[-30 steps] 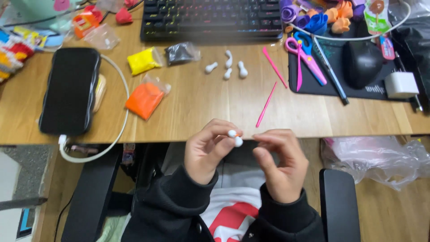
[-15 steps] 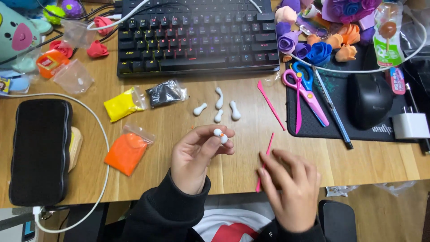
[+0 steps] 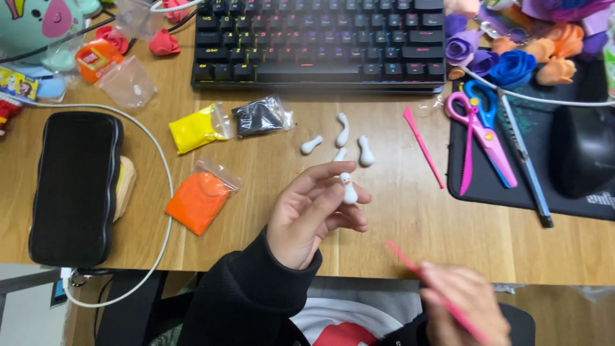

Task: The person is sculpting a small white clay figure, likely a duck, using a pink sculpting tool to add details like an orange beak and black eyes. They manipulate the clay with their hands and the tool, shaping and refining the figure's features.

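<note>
Wooden desk (image 3: pixel 269 211) crowded with clay bags and a keyboard (image 3: pixel 320 38): the left hand (image 3: pixel 314 214) pinches a white clay figure (image 3: pixel 348 188) up off the wood, exposed to the pink tool (image 3: pixel 435 296) gripped in the blurred right hand (image 3: pixel 464 307).

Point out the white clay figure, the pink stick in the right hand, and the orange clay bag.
white clay figure (image 3: pixel 348 189), head view, its body.
pink stick (image 3: pixel 410 264), head view, bare shaft.
orange clay bag (image 3: pixel 198 202), head view, centre.
</note>
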